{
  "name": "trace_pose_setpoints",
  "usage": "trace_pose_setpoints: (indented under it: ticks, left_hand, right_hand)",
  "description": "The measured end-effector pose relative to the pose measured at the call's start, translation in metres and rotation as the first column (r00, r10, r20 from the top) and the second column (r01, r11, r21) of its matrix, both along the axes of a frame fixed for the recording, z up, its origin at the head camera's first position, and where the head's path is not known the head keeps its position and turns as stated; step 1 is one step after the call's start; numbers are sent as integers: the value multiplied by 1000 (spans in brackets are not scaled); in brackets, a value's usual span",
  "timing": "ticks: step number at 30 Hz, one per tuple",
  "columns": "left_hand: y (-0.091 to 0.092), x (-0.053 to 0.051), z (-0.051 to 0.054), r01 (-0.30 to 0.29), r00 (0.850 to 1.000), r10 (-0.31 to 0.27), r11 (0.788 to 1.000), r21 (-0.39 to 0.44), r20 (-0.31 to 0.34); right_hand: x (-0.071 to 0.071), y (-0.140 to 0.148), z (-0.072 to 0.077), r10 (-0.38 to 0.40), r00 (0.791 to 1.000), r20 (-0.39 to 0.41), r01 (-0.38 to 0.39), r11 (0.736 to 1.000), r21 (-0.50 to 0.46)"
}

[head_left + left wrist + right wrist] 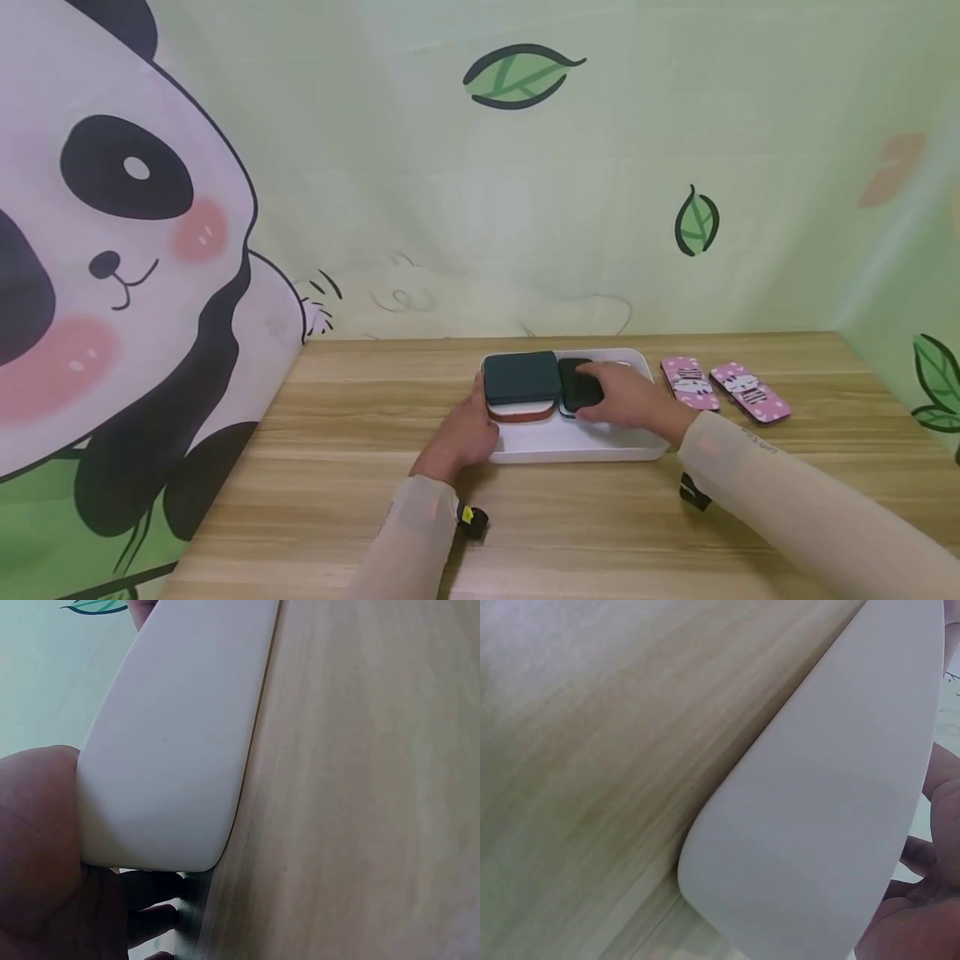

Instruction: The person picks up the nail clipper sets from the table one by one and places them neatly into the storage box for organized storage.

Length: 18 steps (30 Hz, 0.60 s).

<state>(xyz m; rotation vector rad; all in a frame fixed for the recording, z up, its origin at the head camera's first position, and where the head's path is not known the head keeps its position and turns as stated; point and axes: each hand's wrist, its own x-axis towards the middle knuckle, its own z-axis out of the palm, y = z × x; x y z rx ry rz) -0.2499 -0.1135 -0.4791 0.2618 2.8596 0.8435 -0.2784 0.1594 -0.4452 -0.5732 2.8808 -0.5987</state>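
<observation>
A white tray [585, 455] lies on the wooden table. My left hand [463, 429] grips its left front corner, fingers along the outer side and thumb over the rim. The left wrist view shows this hand [45, 847] round the tray's end [172, 750]. In the tray's left part, a dark teal zipped case [522, 377] lies on top of a white and brown one [522, 414]. Beside them, my right hand [626, 398] pinches a black case [579, 387] between thumb and fingers. Something with a pale edge lies under the black case. The tray wall [817, 780] hides that grip in the right wrist view.
Two pink patterned cases [690, 383] lie on the table [360, 417] to the right of the tray, behind my right forearm. A printed backdrop [420, 208] with a panda and leaves stands behind the table and at its sides.
</observation>
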Motion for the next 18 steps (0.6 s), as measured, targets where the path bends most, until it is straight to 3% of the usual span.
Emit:
trace_pose_setpoints:
  ticks: [8,18]
  left_hand:
    - [0,-1,-3,-4,1000,4,1000,13,4]
    - [0,-1,-1,-5,1000,5,1000,14,1]
  right_hand:
    - [3,-2,1,12,999,-41,-11,1000,20]
    - [4,1,4,0,1000,8,0,1000,13]
